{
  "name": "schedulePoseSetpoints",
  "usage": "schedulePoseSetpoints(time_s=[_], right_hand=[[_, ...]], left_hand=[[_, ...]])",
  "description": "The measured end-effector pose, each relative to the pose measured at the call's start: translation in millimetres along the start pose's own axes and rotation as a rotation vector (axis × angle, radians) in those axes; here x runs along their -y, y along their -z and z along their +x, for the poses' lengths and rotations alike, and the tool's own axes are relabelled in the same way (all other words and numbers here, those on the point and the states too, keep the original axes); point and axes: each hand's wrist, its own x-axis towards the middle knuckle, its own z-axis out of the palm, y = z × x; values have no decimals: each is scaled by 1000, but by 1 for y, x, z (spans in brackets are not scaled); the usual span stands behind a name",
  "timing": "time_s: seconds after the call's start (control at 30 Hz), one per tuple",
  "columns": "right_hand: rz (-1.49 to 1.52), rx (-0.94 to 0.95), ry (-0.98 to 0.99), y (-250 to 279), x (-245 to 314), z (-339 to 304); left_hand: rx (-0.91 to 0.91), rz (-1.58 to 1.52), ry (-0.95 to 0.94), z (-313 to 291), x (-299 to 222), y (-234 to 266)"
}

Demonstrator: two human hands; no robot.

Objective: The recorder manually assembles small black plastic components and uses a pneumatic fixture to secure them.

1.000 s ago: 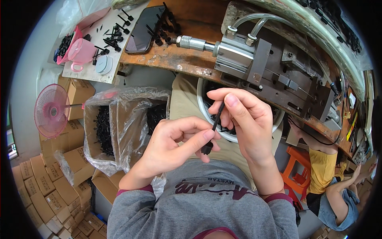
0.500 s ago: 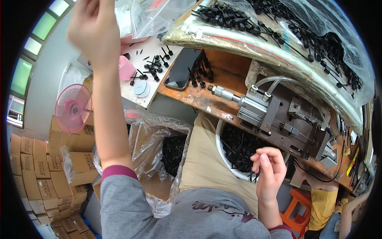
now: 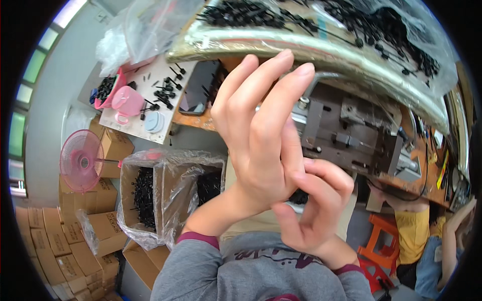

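Observation:
My left hand [image 3: 261, 125] is raised over the workbench, its fingers long and spread, with nothing visible in it. Just below and to its right is my right hand [image 3: 319, 210], fingers curled, thumb apart from them. Its fingertips overlap the heel of my left hand; whether they touch I cannot tell. No object shows in the right hand. Behind both hands lies a metal clamping fixture [image 3: 346, 135] on the wooden bench, partly covered by the left hand. Black stemmed parts [image 3: 299, 196] show in a sliver beneath the hands.
A padded ledge [image 3: 301, 47] with heaped black parts [image 3: 246, 14] spans the back. On the white table [image 3: 135, 128] are a pink cup [image 3: 126, 100] and a phone [image 3: 198, 88]. A plastic-lined box [image 3: 160, 195], pink fan [image 3: 83, 160] and cartons stand left; another person's yellow-clothed leg [image 3: 412, 236] is right.
My left hand has come down from the upper left to the middle, near my right hand. The right hand has shifted slightly left. The view has turned, showing more of the left side.

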Motion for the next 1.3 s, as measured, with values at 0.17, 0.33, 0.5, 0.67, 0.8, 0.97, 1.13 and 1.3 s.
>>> schedulePoseSetpoints(time_s=[0.17, 0.33, 0.5, 0.67, 0.8, 0.97, 1.13, 1.3], right_hand=[[-70, -59, 84, -5, -13, -18], [-66, -81, 164, -14, -18, -38], [-107, -23, 152, -11, -11, -28], [-34, 34, 125, -13, -11, -43], [-33, -4, 85, -7, -7, -19], [16, 166, 55, -2, -12, -41], [-130, -64, 150, -6, -9, -30], [-89, 95, 160, 7, -15, -46]], left_hand=[[-110, 90, 105, -13, -11, -15], [-106, 178, 195, -21, -14, -14], [-228, 56, 354, -21, -18, -11], [-335, -188, 389, -25, -17, -15], [-366, -328, 456, -27, -28, -19], [-371, -309, 443, -28, -26, -16], [-356, -283, 452, -31, -38, -23], [-364, -260, 381, -27, -36, -26]])
